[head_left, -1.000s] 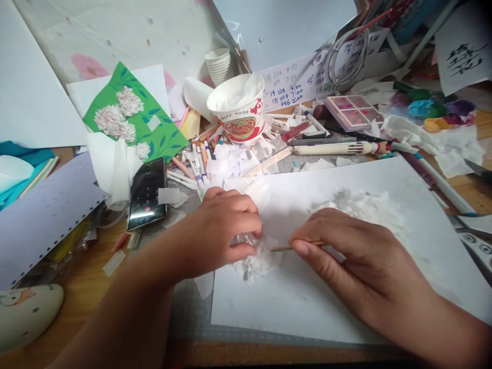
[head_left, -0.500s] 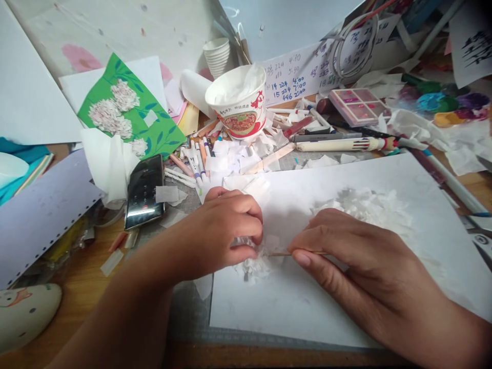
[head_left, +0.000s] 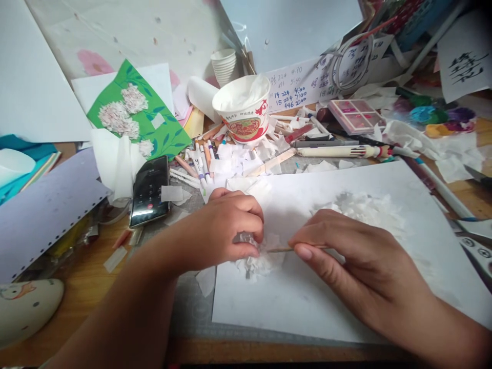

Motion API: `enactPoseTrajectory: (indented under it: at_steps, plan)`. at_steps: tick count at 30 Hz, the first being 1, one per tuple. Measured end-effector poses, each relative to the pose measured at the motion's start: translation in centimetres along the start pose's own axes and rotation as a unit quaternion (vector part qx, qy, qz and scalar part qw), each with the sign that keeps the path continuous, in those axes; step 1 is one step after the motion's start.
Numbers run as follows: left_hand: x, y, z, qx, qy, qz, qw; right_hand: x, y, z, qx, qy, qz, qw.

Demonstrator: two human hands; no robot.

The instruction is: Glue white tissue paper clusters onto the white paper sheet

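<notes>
My right hand [head_left: 369, 266] pinches a thin wooden stick [head_left: 280, 250] between thumb and forefinger. The stick points left, its far tip at a small tuft of crumpled white paper [head_left: 253, 266] on a white sheet [head_left: 292, 302]. My left hand [head_left: 234, 228] bends over that tuft, its thumb and fingers closed on a small piece of white paper whose shape is mostly hidden. Beyond my right hand lies a larger ruffled white paper cluster [head_left: 369, 207], partly covered by the hand.
Behind the sheet stands a paper noodle bowl [head_left: 244, 120] with white paper inside, among scattered markers and scraps. To the left lie a phone [head_left: 149, 195] and a green card [head_left: 161, 136] with paper flowers. A computer mouse [head_left: 31, 310] sits front left; scissors [head_left: 476, 251] lie at right.
The view has shifted slightly, so the background sits a little lower and to the right at left. Both hands keep nearly the same pose at the stick and tuft.
</notes>
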State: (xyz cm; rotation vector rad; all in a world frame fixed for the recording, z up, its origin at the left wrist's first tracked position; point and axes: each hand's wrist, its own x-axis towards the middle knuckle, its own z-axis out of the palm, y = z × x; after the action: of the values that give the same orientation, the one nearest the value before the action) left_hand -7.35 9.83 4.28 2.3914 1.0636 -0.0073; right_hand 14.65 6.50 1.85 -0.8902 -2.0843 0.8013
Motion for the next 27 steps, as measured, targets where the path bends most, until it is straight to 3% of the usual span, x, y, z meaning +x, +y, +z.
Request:
enactPoseTrajectory:
  at_steps: [8, 11, 15, 19, 22, 27]
  plan:
    - [-0.2, -0.4, -0.1, -0.012, 0.031, 0.009, 0.999, 0.1, 0.0, 0.0, 0.0, -0.025, -0.005, 1.0]
    - [-0.1, -1.2, 0.1, 0.011, 0.122, -0.025, 0.992, 0.0, -0.2, -0.2, 0.01, 0.003, -0.008, 1.0]
    - [0.4, -2.2, 0.8, 0.096, 0.217, -0.091, 0.967, 0.0, -0.5, -0.6, 0.005, 0.102, 0.004, 0.995]
    - [0.9, -2.3, 1.4, 0.124, 0.205, -0.085, 0.967, -0.4, -0.5, -0.8, -0.016, 0.166, 0.021, 0.986]
    - [1.1, -2.0, 1.6, 0.128, 0.195, -0.07, 0.97, -0.7, -0.3, -0.6, -0.022, 0.177, 0.022, 0.984]
    - [1.4, -1.8, 1.5, 0.14, 0.231, -0.07, 0.96, -0.7, 0.0, -0.4, -0.029, 0.192, 0.025, 0.981]
